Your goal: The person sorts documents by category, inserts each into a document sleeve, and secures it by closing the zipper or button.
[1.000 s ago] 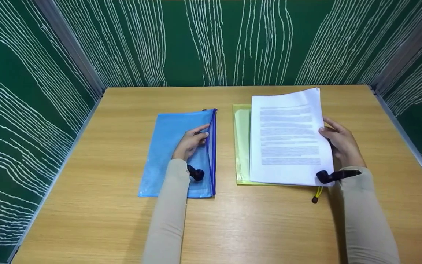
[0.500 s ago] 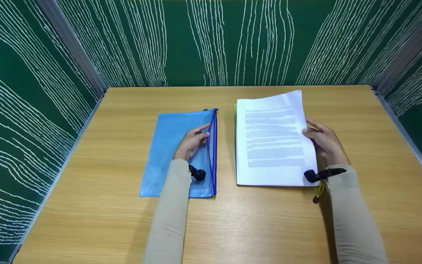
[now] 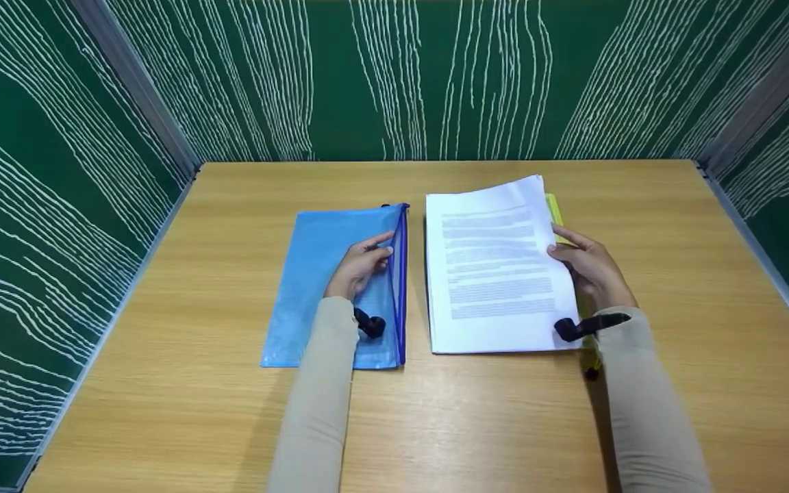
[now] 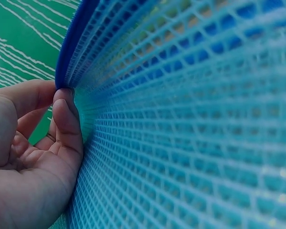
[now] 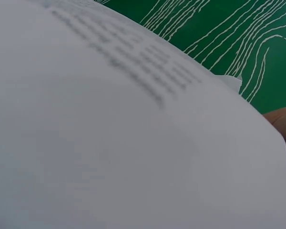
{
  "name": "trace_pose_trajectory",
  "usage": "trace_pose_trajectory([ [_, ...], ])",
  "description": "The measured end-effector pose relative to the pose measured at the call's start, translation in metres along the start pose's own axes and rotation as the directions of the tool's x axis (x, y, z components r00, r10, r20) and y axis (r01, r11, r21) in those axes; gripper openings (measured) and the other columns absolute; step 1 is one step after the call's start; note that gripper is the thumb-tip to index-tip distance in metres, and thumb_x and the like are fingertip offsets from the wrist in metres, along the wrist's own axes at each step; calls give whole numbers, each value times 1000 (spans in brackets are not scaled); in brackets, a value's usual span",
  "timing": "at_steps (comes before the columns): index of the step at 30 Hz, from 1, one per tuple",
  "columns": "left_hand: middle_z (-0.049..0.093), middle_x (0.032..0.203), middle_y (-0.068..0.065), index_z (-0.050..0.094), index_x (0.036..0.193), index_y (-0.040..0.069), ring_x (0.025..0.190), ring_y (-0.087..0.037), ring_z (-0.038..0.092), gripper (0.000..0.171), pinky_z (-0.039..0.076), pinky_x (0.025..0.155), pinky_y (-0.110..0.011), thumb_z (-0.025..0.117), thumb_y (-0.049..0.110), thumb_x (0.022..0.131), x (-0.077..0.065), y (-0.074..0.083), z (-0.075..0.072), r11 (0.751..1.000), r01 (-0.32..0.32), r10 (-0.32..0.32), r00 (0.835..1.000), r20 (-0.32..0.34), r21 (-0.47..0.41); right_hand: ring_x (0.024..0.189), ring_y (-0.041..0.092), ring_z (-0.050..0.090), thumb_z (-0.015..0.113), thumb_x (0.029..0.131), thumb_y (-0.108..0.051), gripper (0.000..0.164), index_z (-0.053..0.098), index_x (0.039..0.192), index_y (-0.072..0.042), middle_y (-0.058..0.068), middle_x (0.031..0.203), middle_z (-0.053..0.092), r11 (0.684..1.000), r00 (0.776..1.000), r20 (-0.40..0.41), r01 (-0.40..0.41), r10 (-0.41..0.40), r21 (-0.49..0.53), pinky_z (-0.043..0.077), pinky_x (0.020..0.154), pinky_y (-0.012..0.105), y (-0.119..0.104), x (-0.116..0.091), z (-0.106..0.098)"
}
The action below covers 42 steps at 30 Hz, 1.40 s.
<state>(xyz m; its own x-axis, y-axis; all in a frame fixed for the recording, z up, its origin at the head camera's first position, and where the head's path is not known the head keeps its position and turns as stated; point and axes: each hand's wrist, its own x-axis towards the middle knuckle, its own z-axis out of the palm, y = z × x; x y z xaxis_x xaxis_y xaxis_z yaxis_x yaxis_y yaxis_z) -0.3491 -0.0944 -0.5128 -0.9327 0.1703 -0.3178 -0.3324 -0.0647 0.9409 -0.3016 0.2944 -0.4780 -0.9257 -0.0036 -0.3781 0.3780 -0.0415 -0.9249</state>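
I see, at seven o'clock, a left sleeve (image 3: 319, 397), long, beige, creased; at four o'clock, a matching right sleeve (image 3: 644, 404). Left wrist unit (image 3: 371, 326) and right wrist unit (image 3: 572, 330): black, short-stemmed, round-headed.

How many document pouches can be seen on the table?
2: a blue mesh pouch, pinched at its edge by the left hand, and a yellow plastic pouch, mostly hidden beneath white printed papers. More may be hidden.

Two sleeved arms (image 3: 316, 411) stretch toward the desk's (image 3: 483, 431) far edge, left hand (image 3: 359, 267) pinching, right hand (image 3: 594, 270), nearer the right edge, gripping thumb uppermost.
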Motion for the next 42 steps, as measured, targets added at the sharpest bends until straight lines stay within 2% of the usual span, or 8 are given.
trace_pose_trajectory([
  [4,56,104,-4,57,135,19,75,-10,54,42,47,68,-21,59,8,94,1,-1,3,1000,5,-5,1000,0,7,65,6,63,64,92,-10,65,37,149,-21,-12,84,69,1000,1000,8,3,-3,2,52,57,22,2,2,5],
  [9,57,101,-4,56,136,19,75,-10,55,43,47,69,-22,59,8,94,4,-3,11,1000,4,-3,999,38,-25,62,7,63,64,91,-7,65,37,149,-17,-10,84,71,1000,999,26,24,-25,18,51,54,22,5,5,13],
  [15,57,96,-3,57,136,18,75,-10,54,42,47,67,-22,59,7,95,4,-4,16,999,-2,3,999,35,-41,70,7,64,63,92,-8,64,36,149,-18,-11,86,70,1000,999,33,7,-7,-8,53,61,22,9,8,16],
  [21,55,98,-4,57,135,18,75,-10,53,42,46,68,-22,60,8,94,5,-4,17,999,1,0,1000,26,-34,67,4,61,62,93,-8,63,36,150,-16,-11,84,68,1000,999,34,0,1,-29,51,59,19,12,8,16],
  [25,56,101,-4,58,134,18,76,-11,53,42,46,69,-22,60,9,94,6,-4,18,1000,4,-3,1000,24,-31,68,4,60,63,92,-10,62,38,149,-16,-11,85,68,998,1000,25,6,-4,-65,50,60,19,14,9,16],
  [33,57,95,-4,57,135,17,74,-10,53,42,46,67,-22,60,7,94,6,-6,17,998,2,-1,1000,19,-58,76,6,63,61,93,-10,60,39,148,-19,-9,94,65,986,1000,5,-6,7,-164,53,66,22,17,12,17],
  [38,56,89,-3,58,134,16,72,-11,53,42,46,67,-22,60,6,94,6,-5,18,998,8,-7,1000,19,-65,76,7,64,61,93,-10,62,37,149,-19,-11,92,66,986,1000,21,1,2,-168,54,67,23,17,13,18],
  [42,57,90,-3,58,134,16,73,-11,53,42,46,68,-22,60,6,94,6,-4,19,998,18,-17,1000,22,-64,79,6,64,63,92,-12,61,39,148,-19,-8,98,64,986,1000,13,-2,4,-165,55,69,24,16,15,19],
])
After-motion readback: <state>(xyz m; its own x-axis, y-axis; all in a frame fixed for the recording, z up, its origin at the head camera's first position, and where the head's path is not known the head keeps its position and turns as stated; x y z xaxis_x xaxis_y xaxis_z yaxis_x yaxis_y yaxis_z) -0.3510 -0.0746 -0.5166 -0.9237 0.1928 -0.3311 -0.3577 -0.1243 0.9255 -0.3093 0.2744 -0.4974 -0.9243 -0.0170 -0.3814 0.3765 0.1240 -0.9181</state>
